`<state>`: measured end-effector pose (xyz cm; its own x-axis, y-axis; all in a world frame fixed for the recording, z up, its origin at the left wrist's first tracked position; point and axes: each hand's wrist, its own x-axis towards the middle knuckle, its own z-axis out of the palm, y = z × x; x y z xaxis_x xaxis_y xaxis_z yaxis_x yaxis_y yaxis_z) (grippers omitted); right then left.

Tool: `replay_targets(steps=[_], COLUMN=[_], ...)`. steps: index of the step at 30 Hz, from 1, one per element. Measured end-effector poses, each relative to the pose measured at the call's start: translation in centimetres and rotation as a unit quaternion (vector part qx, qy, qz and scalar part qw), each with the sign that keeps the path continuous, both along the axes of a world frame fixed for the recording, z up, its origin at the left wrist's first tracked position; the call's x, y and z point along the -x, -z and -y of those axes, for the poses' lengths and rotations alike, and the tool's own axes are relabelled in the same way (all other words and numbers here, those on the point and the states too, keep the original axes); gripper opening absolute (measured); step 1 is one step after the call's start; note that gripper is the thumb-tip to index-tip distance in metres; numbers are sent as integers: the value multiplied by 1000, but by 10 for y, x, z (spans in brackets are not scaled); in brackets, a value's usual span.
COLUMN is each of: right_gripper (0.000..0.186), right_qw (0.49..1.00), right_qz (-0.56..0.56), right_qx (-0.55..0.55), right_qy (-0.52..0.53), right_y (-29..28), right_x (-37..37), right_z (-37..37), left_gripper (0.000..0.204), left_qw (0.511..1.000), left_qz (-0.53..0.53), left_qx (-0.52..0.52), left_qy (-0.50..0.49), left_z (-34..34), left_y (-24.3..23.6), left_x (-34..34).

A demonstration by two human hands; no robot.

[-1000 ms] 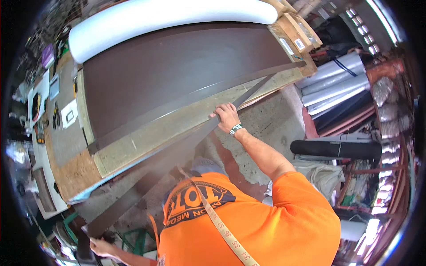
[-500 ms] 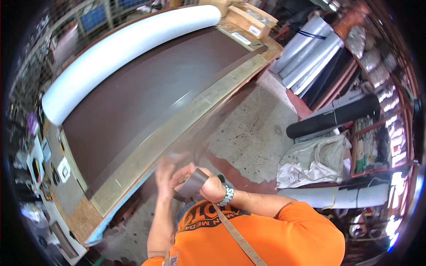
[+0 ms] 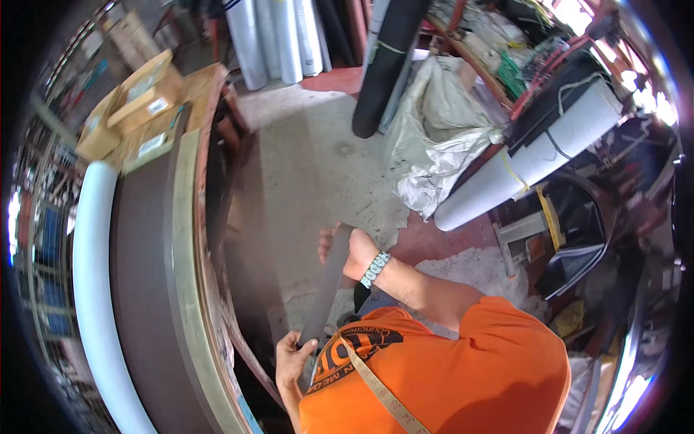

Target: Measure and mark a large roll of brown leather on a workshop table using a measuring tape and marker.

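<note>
A long dark brown strip [image 3: 325, 298] of sheet material stretches between my two hands in front of my orange shirt. My right hand [image 3: 360, 254], with a patterned wristband, has the upper part of the strip running over it, its fingers curled behind the strip. Lower down, my left hand [image 3: 291, 359] pinches the strip between thumb and fingers. A yellowish measuring tape [image 3: 382, 389] hangs down over my shirt. To the left, a brown sheet [image 3: 144, 267] lies flat on the worktable, apart from both hands.
The worktable's wooden edge [image 3: 186, 217] runs along my left. On it rest a white roll [image 3: 97, 282] and cardboard boxes [image 3: 148, 94]. Ahead to the right are a black roll [image 3: 387, 72], a whitish sack [image 3: 437, 148] and a tied white roll [image 3: 531, 163] across the floor.
My view has turned right, so the table now lies to my left. The strip, bunched near my right hand before, is now drawn out, with my left hand lower on it.
</note>
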<state>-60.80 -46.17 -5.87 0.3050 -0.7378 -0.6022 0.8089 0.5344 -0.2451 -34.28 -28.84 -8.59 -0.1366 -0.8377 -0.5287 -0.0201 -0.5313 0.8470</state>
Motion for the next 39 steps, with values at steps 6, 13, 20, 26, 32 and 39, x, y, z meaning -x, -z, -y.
replay_targets(steps=[6,13,20,26,32,39], right_gripper=[35,125,56,22,16,23], right_qw=[738,653,763,771,594,710], right_qz=[-602,-548,-554,-583,-771,-555], right_qx=[298,437,326,254,155,186], right_qy=[-70,-288,-66,43,173,391], right_y=[18,36,33,19,-20,-69], right_x=[114,98,81,161,290,436], right_z=[43,78,181,203,185,253], left_gripper=[35,24,28,22,41,63], left_qw=[990,975,852,912,908,795], left_qz=[88,-187,-479,-325,19,159], left_qx=[101,88,126,156,163,250], left_qy=[-35,-79,171,194,385,529], left_z=[122,307,452,542,596,635], left_y=[2,-20,-67,-43,27,158], left_x=[14,151,230,275,368,565])
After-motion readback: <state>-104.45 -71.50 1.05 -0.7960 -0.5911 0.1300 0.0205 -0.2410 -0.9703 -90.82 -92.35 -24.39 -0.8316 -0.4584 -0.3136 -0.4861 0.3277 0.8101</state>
